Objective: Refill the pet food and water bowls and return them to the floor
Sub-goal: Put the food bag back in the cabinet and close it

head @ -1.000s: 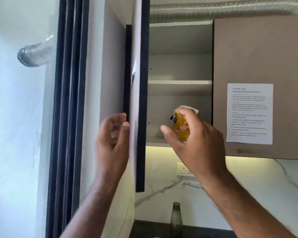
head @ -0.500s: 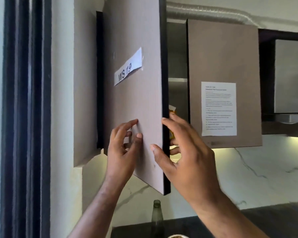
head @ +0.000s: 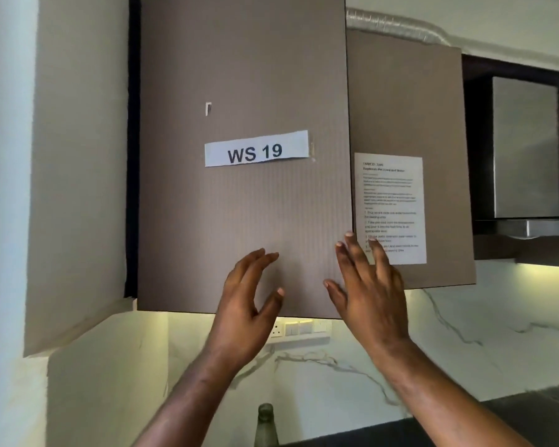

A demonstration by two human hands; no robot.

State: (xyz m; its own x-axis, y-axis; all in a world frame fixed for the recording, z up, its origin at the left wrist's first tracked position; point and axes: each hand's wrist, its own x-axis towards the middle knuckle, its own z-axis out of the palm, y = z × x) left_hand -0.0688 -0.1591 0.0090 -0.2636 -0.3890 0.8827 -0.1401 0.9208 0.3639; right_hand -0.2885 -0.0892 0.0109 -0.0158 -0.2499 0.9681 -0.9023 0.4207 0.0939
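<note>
Facing the wall cupboard, the person has both hands up at the lower part of its left door [head: 244,221], which carries a paper label reading "WS 19" [head: 256,148]. Neither the pet food nor the two bowls can be seen anywhere, so I cannot say where they are. The left hand [head: 250,295] is spread with its fingers bare and close to the door face; whether it touches I cannot tell. The right hand [head: 367,285] is likewise spread and holds nothing, its fingertips at the seam with the neighbouring door [head: 410,124], partly over a taped instruction sheet [head: 390,201]. The left door looks flush or very nearly shut.

Below, a marble splashback carries a socket strip [head: 299,329], and a bottle's top [head: 266,424] rises near the dark bench [head: 530,411]. To the right hangs a steel hood [head: 526,150].

My guess is that this is a cupboard step. Next, the hands should drop to the bench and floor to find the bowls.
</note>
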